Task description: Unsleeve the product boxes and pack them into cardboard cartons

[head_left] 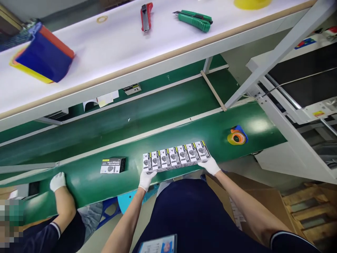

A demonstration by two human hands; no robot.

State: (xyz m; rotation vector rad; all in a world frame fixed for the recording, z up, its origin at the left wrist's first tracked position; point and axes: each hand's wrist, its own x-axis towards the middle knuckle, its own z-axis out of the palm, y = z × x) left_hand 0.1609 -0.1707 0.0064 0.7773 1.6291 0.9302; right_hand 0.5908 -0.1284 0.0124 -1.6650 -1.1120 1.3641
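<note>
A row of several small printed cartons (pixel 176 157), black and white with yellow marks, stands side by side at the near edge of the green work surface. At its left end my left hand (pixel 146 180), in a white glove, grips the row. My right hand (pixel 210 166), gloved too, presses on the opposite end, so the cartons are held together between both hands. One more carton (pixel 112 165), labelled Minute Stream, lies apart to the left, touched by neither hand. The undersides of the cartons and some fingertips are hidden.
A tape roll on a dispenser (pixel 237 137) sits at the right. On the raised white shelf (pixel 105 45) lie a red cutter (pixel 146 17), a green cutter (pixel 195 20) and a blue bin (pixel 48 52). A co-worker's gloved hand (pixel 57 181) rests at the left.
</note>
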